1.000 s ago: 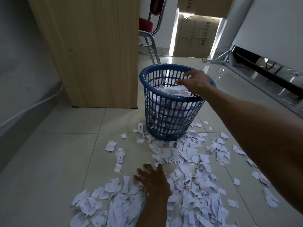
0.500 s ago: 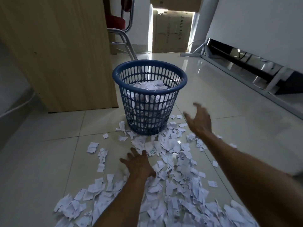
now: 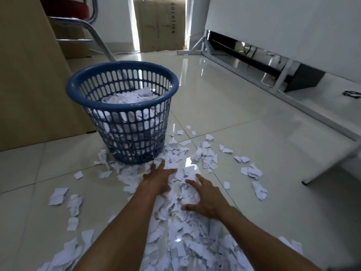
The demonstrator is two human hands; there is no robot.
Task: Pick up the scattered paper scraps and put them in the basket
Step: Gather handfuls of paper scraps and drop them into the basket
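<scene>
Paper scraps (image 3: 185,249): white, torn, spread over the tiled floor (image 3: 244,118) from the basket's base down to the bottom edge of the view. Thickest band runs between the two forearms.

Far left: wooden cabinet (image 3: 29,85), side panel standing on the floor. Behind it is a chair (image 3: 82,8) with a red seat and chrome legs. On the left tiles lie a few loose pieces (image 3: 58,196), apart from the main heap.

Basket (image 3: 122,105): blue plastic, slotted wall, upright, just beside the cabinet. Partly filled with crumpled paper (image 3: 132,97), below rim level. Scraps touch its base on the near side.

Left hand (image 3: 158,178): palm down on the scraps just in front of the basket's base, fingers straight, pointing toward the basket. Grip apart, nothing held.

Cardboard box (image 3: 162,26): upright at the back, behind the basket, lettering printed on its face.

Right hand (image 3: 207,200): palm down on the heap, just beside the left hand and nearer the camera. Fingers spread, slightly bent over the scraps. Grip apart, no pinch visible.

Right of the hands: thinner scatter (image 3: 252,171) trailing out over the tiles. Along the right side is a white panel (image 3: 273,26) on a grey metal frame (image 3: 244,61). Far right there is a small dark item (image 3: 351,93) on the floor, too small to identify.
</scene>
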